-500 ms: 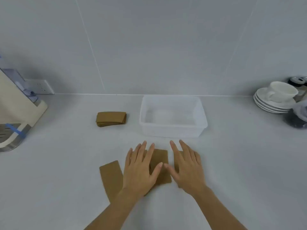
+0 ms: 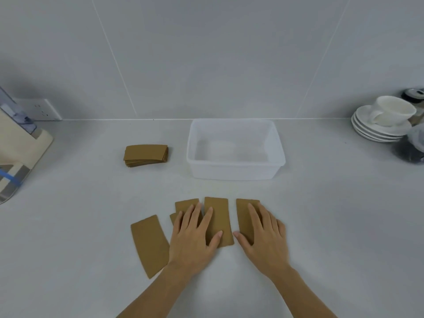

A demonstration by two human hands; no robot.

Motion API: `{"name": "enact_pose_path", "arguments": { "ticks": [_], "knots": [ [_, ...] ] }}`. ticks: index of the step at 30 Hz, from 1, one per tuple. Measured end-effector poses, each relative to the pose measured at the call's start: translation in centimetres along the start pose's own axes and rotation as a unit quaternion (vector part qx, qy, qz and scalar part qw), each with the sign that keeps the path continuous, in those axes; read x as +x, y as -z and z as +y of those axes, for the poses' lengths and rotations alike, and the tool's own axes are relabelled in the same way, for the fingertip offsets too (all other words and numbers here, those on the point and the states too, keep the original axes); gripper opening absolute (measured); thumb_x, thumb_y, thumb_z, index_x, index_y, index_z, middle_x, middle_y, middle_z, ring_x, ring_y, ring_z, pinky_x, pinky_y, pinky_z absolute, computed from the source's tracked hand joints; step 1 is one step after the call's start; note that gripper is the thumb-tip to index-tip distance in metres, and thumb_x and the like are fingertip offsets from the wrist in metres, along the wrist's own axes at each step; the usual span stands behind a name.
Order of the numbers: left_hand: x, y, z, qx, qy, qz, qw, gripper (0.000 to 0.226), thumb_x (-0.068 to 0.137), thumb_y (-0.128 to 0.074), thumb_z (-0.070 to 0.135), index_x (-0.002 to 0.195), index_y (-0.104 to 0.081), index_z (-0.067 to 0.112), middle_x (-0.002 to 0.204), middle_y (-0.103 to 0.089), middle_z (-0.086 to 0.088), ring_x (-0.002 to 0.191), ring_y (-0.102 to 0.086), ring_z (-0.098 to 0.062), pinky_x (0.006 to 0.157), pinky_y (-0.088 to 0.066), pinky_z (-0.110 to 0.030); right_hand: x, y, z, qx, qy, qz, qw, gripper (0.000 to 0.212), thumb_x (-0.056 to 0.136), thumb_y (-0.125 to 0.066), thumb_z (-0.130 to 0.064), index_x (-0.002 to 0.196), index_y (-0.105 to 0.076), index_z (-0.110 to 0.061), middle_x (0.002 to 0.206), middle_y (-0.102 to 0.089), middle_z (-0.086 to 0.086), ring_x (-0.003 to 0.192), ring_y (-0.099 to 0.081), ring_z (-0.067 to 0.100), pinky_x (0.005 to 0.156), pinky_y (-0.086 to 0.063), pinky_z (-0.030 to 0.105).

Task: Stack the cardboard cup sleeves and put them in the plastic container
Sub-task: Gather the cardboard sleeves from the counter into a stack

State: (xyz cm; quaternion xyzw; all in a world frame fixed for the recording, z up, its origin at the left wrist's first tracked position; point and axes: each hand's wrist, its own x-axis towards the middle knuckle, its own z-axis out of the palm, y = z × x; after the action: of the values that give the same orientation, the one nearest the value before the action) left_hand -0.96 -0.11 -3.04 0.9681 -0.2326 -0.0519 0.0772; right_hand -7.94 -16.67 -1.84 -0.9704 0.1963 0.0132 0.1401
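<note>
You work on a pale grey counter that meets a wall of large grey tiles. At the far left stands a cream machine, and behind it a white socket sits low on the wall. Further right, a neat stack of brown sleeves lies on the counter, just beside the clear plastic container, which has nothing inside. At the far right, a white cup rests on a pile of saucers.

Near you, loose sleeves lie flat in a row. The leftmost sleeve is tilted and free; your left forearm passes just beside its lower corner. Your left hand lies flat with the fingers spread, not gripping. Its outer fingers cover two partly hidden sleeves, and its index finger and thumb press on the middle sleeve. Your right hand is also flat and relaxed, palm down on the right sleeve, with the thumb pointing to the middle sleeve. There is a narrow gap of bare counter between the middle and right sleeves.
</note>
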Motion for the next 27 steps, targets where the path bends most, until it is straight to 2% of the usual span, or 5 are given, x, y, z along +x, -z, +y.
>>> {"name": "enact_pose_path", "arguments": {
  "ticks": [7,12,19,22,27],
  "knots": [
    [0.1,0.3,0.0,-0.017,-0.009,-0.013,1.0,0.068,0.089,-0.012,0.063,0.134,-0.047,0.025,0.136,-0.054,-0.007,0.128,-0.048,-0.026,0.108,-0.016,-0.038,0.0,0.6,-0.9,0.004,-0.005,-0.022,1.0,0.054,0.091,-0.028,-0.05,0.112,-0.06,-0.011,0.109,-0.069,0.011,0.096,-0.067,0.029,0.079,-0.054,0.041],
    [0.0,0.7,-0.1,-0.038,-0.026,-0.018,0.999,0.082,0.075,-0.002,0.069,0.147,-0.014,0.032,0.158,-0.013,0.0,0.145,-0.005,-0.018,0.115,0.008,-0.033,0.7,1.3,-1.1,0.044,-0.002,-0.012,0.999,0.044,0.074,-0.064,-0.015,0.117,-0.056,-0.005,0.123,-0.058,0.012,0.115,-0.053,0.033,0.093,-0.042,0.043],
    [0.9,4.2,0.1,-0.22,0.024,-0.02,0.975,0.056,0.09,-0.042,0.052,0.139,-0.036,0.026,0.149,-0.035,0.003,0.139,-0.025,-0.016,0.115,-0.015,-0.036,1.7,3.5,-2.0,0.244,-0.095,-0.062,0.963,0.049,0.08,-0.059,-0.017,0.127,-0.046,-0.013,0.131,-0.045,0.004,0.114,-0.046,0.021,0.094,-0.044,0.036],
    [0.9,5.8,0.5,-0.456,0.104,-0.039,0.883,0.047,0.089,-0.051,0.046,0.132,-0.046,0.028,0.137,-0.048,0.009,0.125,-0.043,-0.01,0.105,-0.033,-0.029,1.7,4.7,-3.4,0.354,-0.108,-0.066,0.927,0.046,0.082,-0.059,-0.014,0.126,-0.048,-0.015,0.122,-0.046,-0.002,0.099,-0.046,0.012,0.067,-0.043,0.017],
    [1.1,6.5,0.2,-0.737,0.225,-0.1,0.63,0.042,0.089,-0.049,0.045,0.121,-0.053,0.017,0.121,-0.06,-0.004,0.112,-0.056,-0.016,0.1,-0.041,-0.035,1.1,5.3,-6.7,0.451,-0.079,-0.058,0.887,0.039,0.08,-0.061,-0.015,0.118,-0.052,-0.022,0.114,-0.048,-0.01,0.1,-0.046,0.005,0.077,-0.04,0.018]
  ]
}}
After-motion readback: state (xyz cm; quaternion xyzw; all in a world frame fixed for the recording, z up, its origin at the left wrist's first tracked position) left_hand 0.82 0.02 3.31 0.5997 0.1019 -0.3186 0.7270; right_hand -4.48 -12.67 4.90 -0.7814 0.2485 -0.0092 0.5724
